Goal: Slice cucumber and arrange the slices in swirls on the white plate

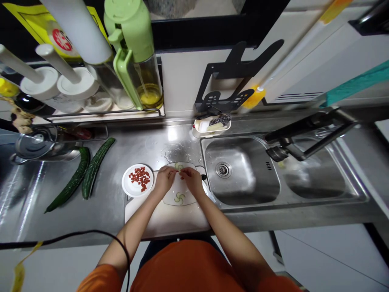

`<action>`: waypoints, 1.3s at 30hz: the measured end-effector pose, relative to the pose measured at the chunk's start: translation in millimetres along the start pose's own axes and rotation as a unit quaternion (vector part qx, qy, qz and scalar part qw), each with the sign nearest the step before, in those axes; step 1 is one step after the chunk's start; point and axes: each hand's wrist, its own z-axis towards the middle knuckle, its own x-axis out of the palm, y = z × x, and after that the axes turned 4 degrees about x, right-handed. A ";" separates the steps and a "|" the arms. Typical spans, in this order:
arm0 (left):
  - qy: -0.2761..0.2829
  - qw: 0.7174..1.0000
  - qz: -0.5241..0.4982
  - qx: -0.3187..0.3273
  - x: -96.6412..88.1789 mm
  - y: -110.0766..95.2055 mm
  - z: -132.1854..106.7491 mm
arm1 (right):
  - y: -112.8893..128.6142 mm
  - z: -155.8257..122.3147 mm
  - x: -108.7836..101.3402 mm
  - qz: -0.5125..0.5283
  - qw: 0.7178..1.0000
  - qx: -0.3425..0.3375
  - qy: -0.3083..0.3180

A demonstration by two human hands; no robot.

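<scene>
My left hand (165,179) and my right hand (192,180) meet over a white oblong plate (170,198), fingertips pinched close together. Small red bits show at the fingertips of both hands; they look like the dried red berries (141,177) heaped on a round white dish (129,187) left of my left hand. Curved green slices (179,198) lie in a pinwheel on the plate's near part. Another group of green slices (178,166) sits at its far end, partly behind my fingers. Under the plate is a pale cutting board (152,225).
Two cucumbers (96,167) lie on the steel counter at left. A double sink (243,174) with a black tap (299,136) is at right. Behind stand a green-topped oil bottle (133,52) and seasoning jars (77,83). A black cable (88,232) crosses my left arm.
</scene>
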 end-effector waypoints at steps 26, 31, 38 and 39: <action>0.018 0.990 0.140 -0.011 16.6 -3.0 17.4 | -7.1 6.4 1.1 -0.257 0.953 -0.160 -0.032; 0.007 0.990 0.144 -0.013 18.0 -4.0 17.1 | -5.7 7.0 1.0 -0.272 0.950 -0.151 -0.025; -0.002 0.993 0.118 -0.018 17.3 -3.1 16.0 | -6.0 7.0 1.0 -0.276 0.948 -0.155 -0.019; -0.003 0.993 0.113 -0.018 16.6 -3.3 15.7 | -5.9 6.8 0.8 -0.276 0.948 -0.156 -0.019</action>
